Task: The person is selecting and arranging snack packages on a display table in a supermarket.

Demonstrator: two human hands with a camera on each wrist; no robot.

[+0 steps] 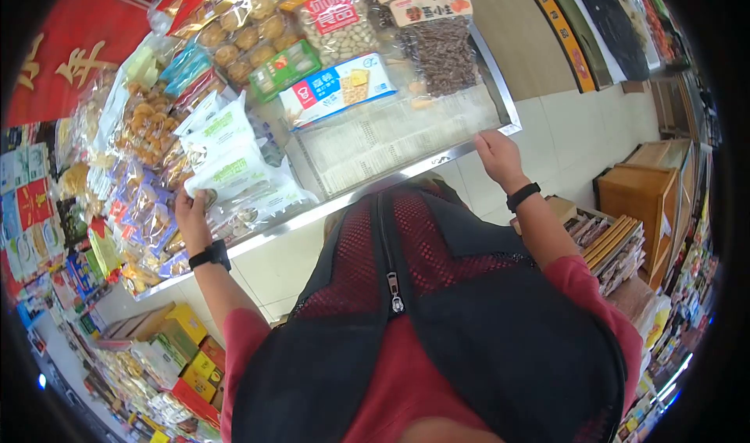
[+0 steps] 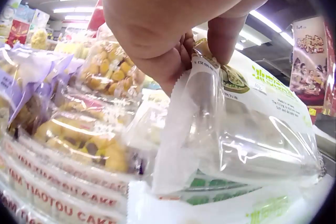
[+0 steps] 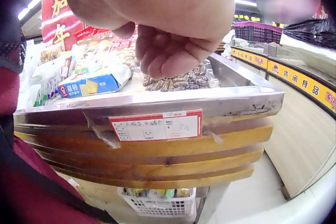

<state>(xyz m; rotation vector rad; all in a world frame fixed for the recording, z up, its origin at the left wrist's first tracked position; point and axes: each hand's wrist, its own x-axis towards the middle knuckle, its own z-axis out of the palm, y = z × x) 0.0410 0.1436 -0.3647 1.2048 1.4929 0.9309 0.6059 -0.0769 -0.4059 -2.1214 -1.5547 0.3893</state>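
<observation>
My left hand (image 1: 192, 223) pinches the edge of a clear-and-white snack bag with green print (image 2: 262, 129) between thumb and fingers. Similar white packs (image 1: 226, 142) lie around it at the left of the display bin. Purple-wrapped snacks (image 1: 148, 212) and bagged round biscuits (image 2: 113, 69) sit beside that hand. At the bin's near right corner, my right hand (image 1: 498, 160) is over the metal rim (image 1: 422, 168), fingers loosely curled and holding nothing. A blue-and-white cracker pack (image 1: 340, 90) and a bag of dark pieces (image 1: 444, 56) lie farther in.
Newspaper-like paper (image 1: 391, 142) lines the bin's floor. A price label (image 3: 157, 125) is fixed to its front, above wooden slats. Below stands a white basket (image 3: 157, 205). To the right are another counter (image 3: 294, 113) and a wooden cabinet (image 1: 637, 197).
</observation>
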